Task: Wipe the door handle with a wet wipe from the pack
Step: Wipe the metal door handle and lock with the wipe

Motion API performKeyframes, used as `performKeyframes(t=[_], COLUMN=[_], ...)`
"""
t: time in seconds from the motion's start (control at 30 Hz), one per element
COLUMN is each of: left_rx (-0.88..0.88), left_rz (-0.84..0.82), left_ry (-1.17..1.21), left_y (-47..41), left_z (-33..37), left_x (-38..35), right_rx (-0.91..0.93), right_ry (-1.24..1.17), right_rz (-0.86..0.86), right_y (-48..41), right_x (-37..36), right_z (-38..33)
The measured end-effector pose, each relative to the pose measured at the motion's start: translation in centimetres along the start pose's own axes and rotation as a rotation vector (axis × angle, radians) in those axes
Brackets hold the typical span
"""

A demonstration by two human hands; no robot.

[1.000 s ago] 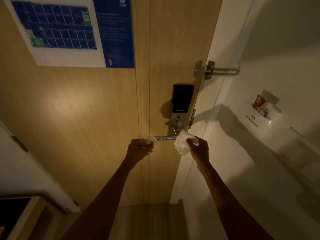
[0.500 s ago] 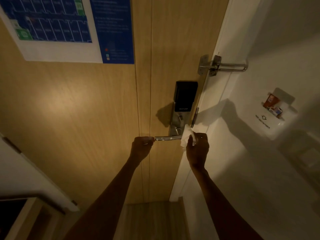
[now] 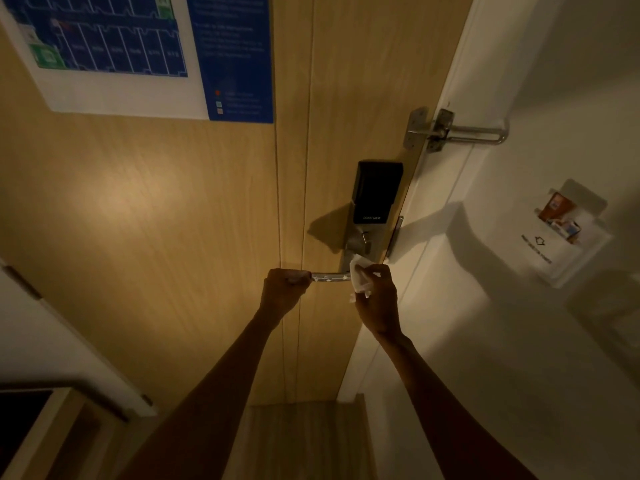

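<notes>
Your right hand (image 3: 379, 303) pinches a crumpled white wet wipe (image 3: 358, 278) between thumb and fingers. The wipe sits at the pivot end of the door handle (image 3: 329, 277). Your left hand (image 3: 282, 292) is curled round the lever's free end, just left of the wipe grip. A short bare stretch of metal lever shows between the two hands, and the lever lies about level.

Straight above the wipe is the metal lock plate (image 3: 349, 247), then the black smart lock (image 3: 377, 192) housing. Further up and right of that grip is the swing-bar door guard (image 3: 467, 131), with its bar reaching across the white door frame (image 3: 446, 188). Right of your right hand, on the white wall, a key card holder (image 3: 557, 251) has a card in its slot. Up and well left of the left-hand grip, a blue floor plan sign (image 3: 114, 46) hangs on the wooden door (image 3: 156, 220).

The light is dim, so I can't tell whether the wipe wraps round the lever or only touches its front.
</notes>
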State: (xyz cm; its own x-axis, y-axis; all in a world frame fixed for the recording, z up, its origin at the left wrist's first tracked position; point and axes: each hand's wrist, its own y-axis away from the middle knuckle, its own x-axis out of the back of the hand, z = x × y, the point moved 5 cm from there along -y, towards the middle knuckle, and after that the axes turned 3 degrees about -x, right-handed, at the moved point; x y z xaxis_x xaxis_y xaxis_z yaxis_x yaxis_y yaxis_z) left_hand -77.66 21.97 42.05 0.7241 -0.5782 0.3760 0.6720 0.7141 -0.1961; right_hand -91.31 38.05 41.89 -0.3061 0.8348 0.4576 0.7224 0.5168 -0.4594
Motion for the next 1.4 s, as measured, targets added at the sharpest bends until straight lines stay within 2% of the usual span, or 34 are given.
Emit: performKeyframes(t=[0.2,0.5,0.77,1.13,1.27,1.4], left_rx=[0.06,0.073,0.188,0.263,0.244,0.306], left_rz=[0.0,-0.012,-0.007,0.023,0.012,0.034], left_ry=[0.059,0.143,0.23,0.304,0.339,0.39], left_y=[0.0,-0.2,-0.1,0.3,0.7,0.8], left_z=[-0.4,-0.7,-1.0,-0.6,-0.2,-0.3], left_x=[-0.1,-0.1,-0.3,-0.2,-0.2,-0.4], right_rx=[0.154,0.188,0.233,0.296,0.221,0.173], right_ry=[0.018,0.248,0.365,0.528,0.482,0.326], right_rz=[-0.073,-0.326,-0.268,-0.37,-0.372,-0.34], right_y=[0.2,-0.1,-1.9,-3.5,-4.1,-4.2], right_x=[-0.6,-1.0,-0.9,-1.5,-1.4,-1.4], right_z=[-0.3,0.2,-0.7,-0.7,0.9,0.8])
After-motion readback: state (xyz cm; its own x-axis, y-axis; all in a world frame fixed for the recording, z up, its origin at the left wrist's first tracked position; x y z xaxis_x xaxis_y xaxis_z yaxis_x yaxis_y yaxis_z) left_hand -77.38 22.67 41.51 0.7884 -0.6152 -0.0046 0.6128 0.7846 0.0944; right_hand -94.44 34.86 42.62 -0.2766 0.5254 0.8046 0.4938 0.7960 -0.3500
